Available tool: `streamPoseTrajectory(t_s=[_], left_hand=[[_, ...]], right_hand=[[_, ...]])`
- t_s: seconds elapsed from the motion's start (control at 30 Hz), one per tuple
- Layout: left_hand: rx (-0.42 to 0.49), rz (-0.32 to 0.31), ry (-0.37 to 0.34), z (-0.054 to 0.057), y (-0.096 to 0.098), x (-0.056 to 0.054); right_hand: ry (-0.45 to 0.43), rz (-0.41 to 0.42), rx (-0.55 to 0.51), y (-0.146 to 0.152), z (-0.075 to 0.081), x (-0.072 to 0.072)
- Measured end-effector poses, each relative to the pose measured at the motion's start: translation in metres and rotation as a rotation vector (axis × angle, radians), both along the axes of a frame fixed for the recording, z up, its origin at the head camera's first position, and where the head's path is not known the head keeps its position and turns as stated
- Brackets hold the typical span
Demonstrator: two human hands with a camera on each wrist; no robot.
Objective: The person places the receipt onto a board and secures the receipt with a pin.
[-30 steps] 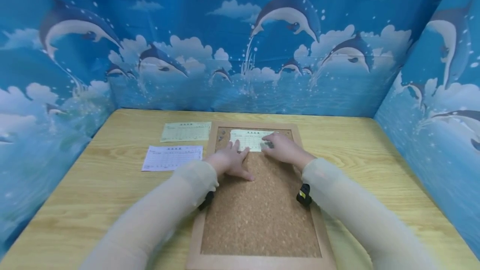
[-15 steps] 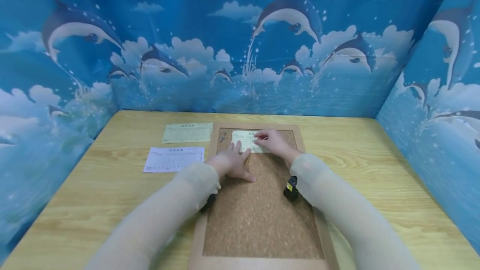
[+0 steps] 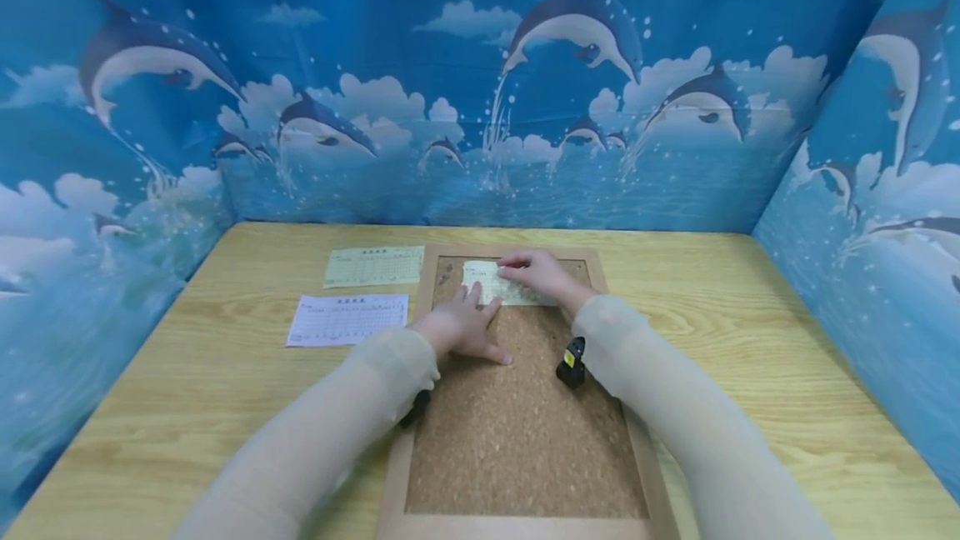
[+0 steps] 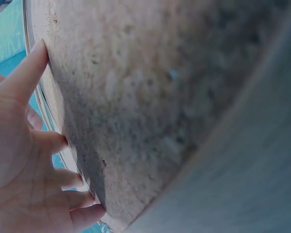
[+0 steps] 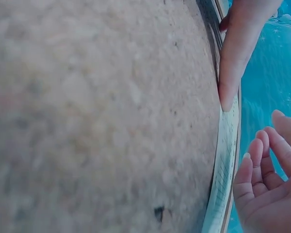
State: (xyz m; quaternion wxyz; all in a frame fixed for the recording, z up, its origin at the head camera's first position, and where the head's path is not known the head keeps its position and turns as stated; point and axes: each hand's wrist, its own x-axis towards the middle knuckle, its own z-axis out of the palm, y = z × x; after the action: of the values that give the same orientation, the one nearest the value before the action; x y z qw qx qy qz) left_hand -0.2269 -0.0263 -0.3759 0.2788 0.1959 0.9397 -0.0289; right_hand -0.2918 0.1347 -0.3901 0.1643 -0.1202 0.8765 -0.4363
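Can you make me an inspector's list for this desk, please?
Surface: wood-grain table.
Job's things: corkboard; one green sheet on it; second green sheet and pale purple sheet left of it; small dark bits in its far left corner, too small to name.
Clutter: nothing seen.
Grips: left grip spread on board and paper; right grip bent over that paper, anything held unclear.
Cables: nothing seen.
Surroundings: blue dolphin curtain.

Blue dolphin-print curtains [image 3: 480,23] are covering the back and both sides, with dolphins [image 3: 573,27] leaping past puffy white clouds [image 3: 382,96]. A pale yellowish wood-grain table [image 3: 750,332] is stretching back to the curtains, and soft, pretty even light is falling across the whole tabletop.
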Motion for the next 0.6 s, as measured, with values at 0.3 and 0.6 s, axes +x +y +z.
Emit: streamPoseTrajectory(t_s=[0.3,0.6], left_hand=[[0.005,0.006,-0.007,0.003,-0.001,0.003],[-0.005,0.016,-0.04,-0.015,-0.003,-0.009]], right_hand=[[-0.037,-0.004,-0.034,-0.013,-0.005,-0.006],[-0.005,0.029,-0.054,-0.027,-0.005,-0.011]])
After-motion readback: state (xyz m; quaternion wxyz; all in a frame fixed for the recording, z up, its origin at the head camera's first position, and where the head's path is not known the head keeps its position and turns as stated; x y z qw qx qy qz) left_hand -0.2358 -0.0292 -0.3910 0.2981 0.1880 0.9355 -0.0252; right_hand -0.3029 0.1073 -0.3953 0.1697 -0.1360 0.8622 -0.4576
